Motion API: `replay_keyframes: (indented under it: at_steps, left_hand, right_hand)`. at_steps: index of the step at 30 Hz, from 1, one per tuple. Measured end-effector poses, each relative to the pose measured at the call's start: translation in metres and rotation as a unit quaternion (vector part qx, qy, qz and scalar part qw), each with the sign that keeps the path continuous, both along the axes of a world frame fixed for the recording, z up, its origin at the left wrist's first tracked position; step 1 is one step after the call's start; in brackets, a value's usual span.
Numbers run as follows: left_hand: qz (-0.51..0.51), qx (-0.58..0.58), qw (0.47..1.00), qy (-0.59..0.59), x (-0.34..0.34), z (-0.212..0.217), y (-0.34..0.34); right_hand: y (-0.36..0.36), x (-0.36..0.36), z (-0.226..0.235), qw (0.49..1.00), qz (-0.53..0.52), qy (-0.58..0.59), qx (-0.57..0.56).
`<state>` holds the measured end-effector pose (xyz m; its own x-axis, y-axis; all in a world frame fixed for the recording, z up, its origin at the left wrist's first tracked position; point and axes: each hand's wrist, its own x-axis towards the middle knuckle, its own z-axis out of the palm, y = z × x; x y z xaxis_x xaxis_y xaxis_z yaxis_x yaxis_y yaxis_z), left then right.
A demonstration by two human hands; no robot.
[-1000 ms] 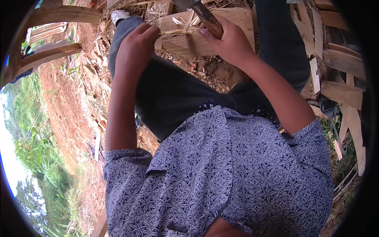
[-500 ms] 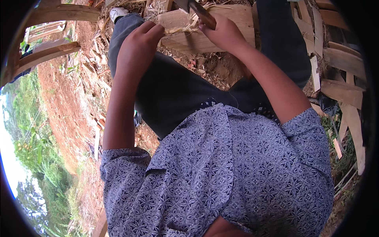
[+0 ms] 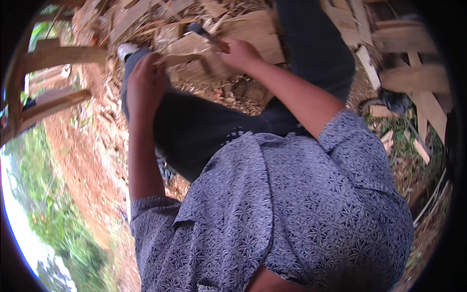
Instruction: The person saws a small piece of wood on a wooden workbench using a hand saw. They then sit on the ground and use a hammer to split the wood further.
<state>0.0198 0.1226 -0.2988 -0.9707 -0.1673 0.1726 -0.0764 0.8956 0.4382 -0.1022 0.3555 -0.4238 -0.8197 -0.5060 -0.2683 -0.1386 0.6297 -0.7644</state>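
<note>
Seated person, viewed from above. Left hand [image 3: 146, 82] closed around one end of a thin wooden stick [image 3: 182, 57], held above the knee. Right hand [image 3: 239, 53] gripping a dark-handled blade [image 3: 209, 35] against a pale wood slab [image 3: 243, 34]; wood scraps [image 3: 146, 19] beyond.

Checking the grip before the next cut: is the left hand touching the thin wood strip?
Touching. The head view shows the left hand closed around the near end of the wood strip.

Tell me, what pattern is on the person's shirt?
Small pale flowers on grey-blue shirt, seen in the head view.
</note>
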Motion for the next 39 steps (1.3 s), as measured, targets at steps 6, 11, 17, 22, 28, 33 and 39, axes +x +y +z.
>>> replay_keyframes:
  at_steps: [6, 11, 17, 22, 28, 33, 39]
  left_hand:
    - [0.080, 0.244, 0.960, 0.110, 0.010, -0.011, -0.023]
    - [0.143, 0.440, 0.853, 0.242, 0.005, 0.042, 0.020]
    - [0.070, 0.126, 0.985, 0.095, -0.021, 0.062, 0.096]
    - [-0.026, 0.461, 0.886, 0.038, -0.042, 0.053, 0.211]
    - [-0.071, 0.722, 0.661, -0.190, -0.028, 0.049, 0.321]
    - [-0.090, 0.681, 0.681, -0.255, -0.024, 0.042, 0.354]
    - [-0.087, 0.709, 0.700, -0.009, -0.014, 0.056, 0.339]
  right_hand:
    - [-0.020, 0.002, -0.021, 0.921, -0.325, -0.201, -0.080]
    - [-0.004, 0.026, -0.035, 0.974, -0.165, 0.136, -0.076]
    - [0.158, 0.079, 0.136, 0.814, -0.046, -0.354, -0.458]
    - [0.239, 0.156, 0.131, 0.881, -0.052, -0.176, -0.437]
    - [0.268, 0.203, 0.113, 0.841, -0.221, -0.188, -0.456]
    - [0.263, 0.204, 0.095, 0.876, -0.223, 0.004, -0.428]
    - [0.270, 0.209, 0.068, 0.758, -0.412, -0.120, -0.492]
